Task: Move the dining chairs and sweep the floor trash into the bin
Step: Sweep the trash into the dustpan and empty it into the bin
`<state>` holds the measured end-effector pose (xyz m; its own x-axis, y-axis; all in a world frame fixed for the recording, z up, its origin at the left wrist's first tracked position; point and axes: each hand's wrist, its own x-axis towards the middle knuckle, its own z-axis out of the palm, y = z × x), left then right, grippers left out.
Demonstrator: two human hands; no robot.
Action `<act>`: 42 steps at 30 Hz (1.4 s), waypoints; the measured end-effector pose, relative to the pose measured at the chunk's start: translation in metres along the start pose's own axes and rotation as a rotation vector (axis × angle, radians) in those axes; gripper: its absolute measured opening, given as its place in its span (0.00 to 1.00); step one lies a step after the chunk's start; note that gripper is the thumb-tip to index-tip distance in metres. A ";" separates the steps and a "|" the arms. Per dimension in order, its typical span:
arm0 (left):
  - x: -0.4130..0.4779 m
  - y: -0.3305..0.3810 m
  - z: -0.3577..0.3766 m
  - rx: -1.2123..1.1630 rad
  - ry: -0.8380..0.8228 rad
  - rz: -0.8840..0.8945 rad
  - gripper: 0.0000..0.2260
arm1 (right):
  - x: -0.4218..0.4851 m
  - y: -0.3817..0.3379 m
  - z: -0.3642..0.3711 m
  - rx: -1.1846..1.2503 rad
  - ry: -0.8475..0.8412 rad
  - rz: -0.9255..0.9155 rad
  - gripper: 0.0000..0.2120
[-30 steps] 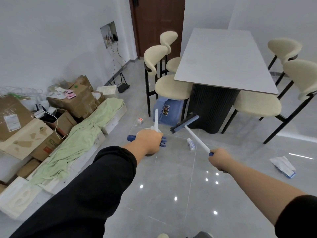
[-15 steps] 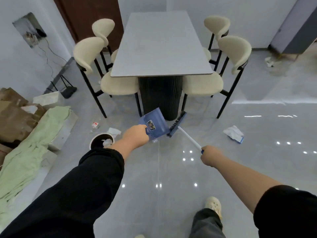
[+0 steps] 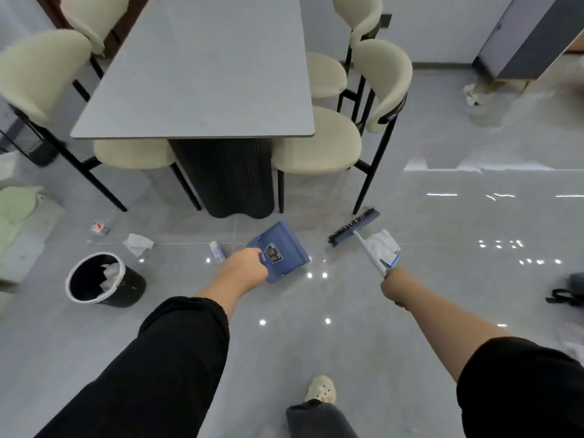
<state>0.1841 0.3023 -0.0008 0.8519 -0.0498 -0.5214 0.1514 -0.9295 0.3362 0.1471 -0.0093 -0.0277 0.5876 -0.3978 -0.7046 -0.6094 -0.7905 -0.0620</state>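
- Gripping the blue dustpan by its handle with the left hand, fingers curled round it. Holding the pan low over the floor, tilted; cannot tell whether touching the tiles.
- Clasping the end of the white handle of the broom in the right hand, closed firmly round it.
- Against half a second ago: swung the broom's head away from the dustpan's edge and out to the right. Now down near the leg of the near right dining chair and just beside the white-and-blue wrapper.
- Also against that frame: brought the dustpan lower and further right, well apart from the black bin. Stepped nearer the tabletop, so seeing the bin whole, with white paper already inside.
- Against a second ago: turned right from the side of the table to face its short end.
- Probably lining up to draw the wrapper back toward the pan, judging by the bristles sitting just behind it.
- Still to collect on the left: a crumpled tissue and a small tube between bin and pan, and a little red-and-white carton further back.
- Not yet moved, by the look of it: all the dining chairs, seats tucked under the tabletop, so leaving the floor beneath unswept.
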 end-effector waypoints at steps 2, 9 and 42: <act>0.009 0.019 0.005 -0.041 -0.021 -0.039 0.13 | 0.023 0.007 -0.014 0.101 -0.022 0.055 0.16; 0.021 0.027 0.011 -0.126 -0.021 -0.131 0.12 | 0.066 0.019 -0.013 0.575 -0.149 0.255 0.12; -0.007 -0.089 -0.021 -0.295 -0.106 -0.402 0.18 | -0.021 -0.104 0.021 0.487 -0.276 0.094 0.06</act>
<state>0.1755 0.3927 -0.0103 0.6437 0.2395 -0.7269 0.6050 -0.7409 0.2917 0.1868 0.0915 -0.0210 0.3979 -0.2677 -0.8775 -0.8659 -0.4257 -0.2628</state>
